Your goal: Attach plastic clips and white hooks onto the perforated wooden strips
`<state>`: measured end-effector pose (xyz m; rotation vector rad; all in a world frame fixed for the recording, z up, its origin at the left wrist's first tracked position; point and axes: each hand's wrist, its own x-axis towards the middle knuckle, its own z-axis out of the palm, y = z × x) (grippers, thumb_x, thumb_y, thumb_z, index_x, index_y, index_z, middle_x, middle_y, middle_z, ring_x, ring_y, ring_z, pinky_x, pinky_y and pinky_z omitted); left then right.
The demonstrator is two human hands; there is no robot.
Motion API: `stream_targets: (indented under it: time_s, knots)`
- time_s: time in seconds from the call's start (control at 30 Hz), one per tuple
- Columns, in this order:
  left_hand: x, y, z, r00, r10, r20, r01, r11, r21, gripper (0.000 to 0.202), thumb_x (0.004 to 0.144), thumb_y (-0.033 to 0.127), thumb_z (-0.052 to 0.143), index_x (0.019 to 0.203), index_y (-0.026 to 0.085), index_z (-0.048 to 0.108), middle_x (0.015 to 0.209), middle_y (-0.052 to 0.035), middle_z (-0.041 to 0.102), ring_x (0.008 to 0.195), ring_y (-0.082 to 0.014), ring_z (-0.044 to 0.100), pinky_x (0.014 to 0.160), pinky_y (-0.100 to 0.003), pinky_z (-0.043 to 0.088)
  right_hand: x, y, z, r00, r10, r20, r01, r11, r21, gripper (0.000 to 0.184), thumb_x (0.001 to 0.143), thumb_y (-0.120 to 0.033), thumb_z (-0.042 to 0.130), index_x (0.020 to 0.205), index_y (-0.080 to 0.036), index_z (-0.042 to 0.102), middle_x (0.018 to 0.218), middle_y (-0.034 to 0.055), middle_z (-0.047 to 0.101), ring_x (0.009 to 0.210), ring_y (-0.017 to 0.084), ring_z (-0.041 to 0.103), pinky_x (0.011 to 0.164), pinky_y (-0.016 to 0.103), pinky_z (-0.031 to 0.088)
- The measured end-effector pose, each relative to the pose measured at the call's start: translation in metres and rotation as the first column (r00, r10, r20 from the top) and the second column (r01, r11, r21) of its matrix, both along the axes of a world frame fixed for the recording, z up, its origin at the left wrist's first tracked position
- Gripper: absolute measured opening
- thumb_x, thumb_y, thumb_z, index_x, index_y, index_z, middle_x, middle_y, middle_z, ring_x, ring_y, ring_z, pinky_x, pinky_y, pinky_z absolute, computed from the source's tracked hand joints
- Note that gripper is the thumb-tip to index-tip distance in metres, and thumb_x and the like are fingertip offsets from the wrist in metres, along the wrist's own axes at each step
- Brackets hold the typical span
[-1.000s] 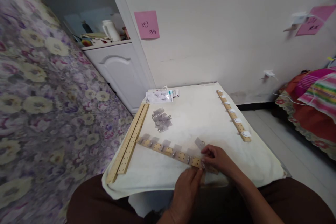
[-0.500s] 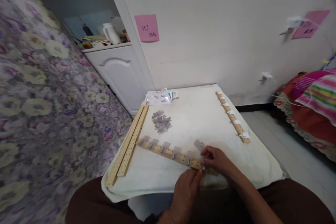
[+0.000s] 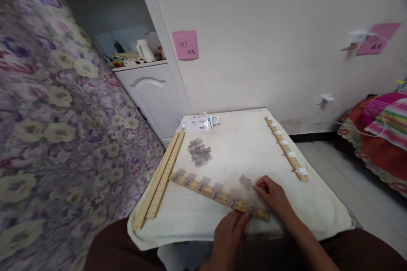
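A wooden strip with holes point(image 3: 206, 188) lies slantwise on the white cloth-covered table point(image 3: 241, 144), with several clear hooks fixed along it. My left hand point(image 3: 230, 235) rests at the strip's near end, fingers pressed against it. My right hand point(image 3: 273, 199) lies just past that end, fingertips pinched on a clear hook point(image 3: 246, 183) beside the strip.
Two more holed strips point(image 3: 162, 175) lie along the table's left edge, another strip with white tags point(image 3: 286, 149) along the right. A heap of clear hooks point(image 3: 199, 151) and a packet point(image 3: 197, 123) lie farther back. A floral cover hangs at left, a white cabinet point(image 3: 151, 93) behind.
The view has shifted slightly; my right hand has slid a little away from the strip's end toward the loose clear hook. My left hand has stayed at the strip.
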<state>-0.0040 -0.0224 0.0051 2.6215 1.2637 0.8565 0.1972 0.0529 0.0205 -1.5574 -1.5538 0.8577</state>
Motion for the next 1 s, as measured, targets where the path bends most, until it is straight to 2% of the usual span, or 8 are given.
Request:
stream_targets:
  time_s: [0.1,0.3,0.47,0.57,0.67,0.8,0.9,1.0]
  knots:
    - [-0.002,0.002,-0.006,0.999,-0.020,0.039,0.018,0.999,0.036,0.041,0.086,0.010,0.039,0.124,0.022,0.047,0.099,-0.0071,0.064,0.088,-0.0178,0.060,0.073,-0.031,0.053,-0.006,0.003,0.000,0.999,-0.008,0.048,0.009,1.000,-0.012,0.015,0.076,-0.037,0.056,0.080,-0.022,0.057,0.064,-0.0014,0.059,0.062,0.017,0.055,0.059,0.026,0.038]
    - [-0.002,0.004,-0.011,0.996,-0.026,0.084,0.019,0.996,0.090,0.034,0.086,0.011,0.041,0.117,0.022,0.050,0.095,-0.0063,0.066,0.085,-0.0169,0.062,0.070,-0.028,0.054,-0.023,0.014,0.004,0.988,-0.021,0.154,0.022,1.000,-0.002,0.014,0.077,-0.032,0.053,0.067,-0.023,0.056,0.061,-0.0008,0.061,0.060,0.016,0.055,0.057,0.026,0.035]
    - [-0.001,0.004,-0.007,0.994,-0.003,0.111,-0.009,0.994,0.107,0.026,0.087,0.016,0.044,0.111,0.021,0.054,0.092,-0.0057,0.067,0.082,-0.0167,0.063,0.068,-0.027,0.053,-0.039,0.028,0.012,0.986,0.017,0.166,-0.019,1.000,0.005,0.014,0.076,-0.031,0.053,0.066,-0.022,0.058,0.062,-0.0003,0.062,0.060,0.017,0.055,0.057,0.025,0.035]
    - [-0.002,0.003,-0.003,0.992,-0.006,0.128,-0.005,0.997,0.083,0.024,0.088,0.019,0.043,0.109,0.022,0.055,0.094,-0.0055,0.067,0.083,-0.0169,0.063,0.069,-0.028,0.054,-0.039,0.031,0.011,0.986,0.048,0.159,-0.049,0.999,0.001,0.016,0.078,-0.032,0.051,0.076,-0.022,0.063,0.069,0.0007,0.066,0.065,0.018,0.058,0.060,0.026,0.037]
    - [-0.003,0.001,-0.002,0.987,0.017,0.162,-0.020,1.000,0.015,0.027,0.087,0.015,0.041,0.109,0.023,0.055,0.096,-0.0044,0.068,0.084,-0.0156,0.064,0.071,-0.027,0.054,-0.028,0.023,0.006,0.994,0.026,0.111,-0.030,0.999,0.037,0.023,0.081,-0.034,0.049,0.091,-0.021,0.065,0.078,0.0028,0.068,0.072,0.019,0.060,0.066,0.028,0.041]
    - [-0.004,0.001,-0.006,0.980,0.059,0.188,-0.054,0.998,-0.031,0.026,0.086,0.015,0.044,0.109,0.023,0.054,0.097,-0.0047,0.068,0.086,-0.0164,0.064,0.073,-0.028,0.054,-0.012,0.001,0.002,0.994,0.092,0.053,-0.093,0.995,0.026,0.024,0.081,-0.037,0.049,0.083,-0.019,0.064,0.076,0.0031,0.066,0.072,0.019,0.059,0.067,0.029,0.043]
    - [0.000,0.004,-0.008,0.980,0.087,0.182,-0.076,0.995,-0.065,0.032,0.083,0.016,0.051,0.114,0.022,0.053,0.098,-0.0052,0.067,0.084,-0.0177,0.065,0.071,-0.029,0.055,-0.012,-0.011,0.001,0.988,0.153,0.027,-0.153,0.988,-0.009,0.024,0.078,-0.037,0.054,0.089,-0.019,0.065,0.076,0.0024,0.066,0.070,0.018,0.058,0.065,0.028,0.044]
    - [0.006,0.008,-0.004,0.983,0.120,0.135,-0.103,0.986,-0.132,0.027,0.082,0.015,0.053,0.106,0.025,0.059,0.092,-0.0025,0.067,0.079,-0.0172,0.066,0.067,-0.027,0.054,-0.017,-0.013,0.002,0.986,0.167,0.008,-0.167,0.986,-0.027,0.025,0.076,-0.033,0.057,0.094,-0.018,0.065,0.078,0.0020,0.066,0.069,0.017,0.058,0.064,0.027,0.044]
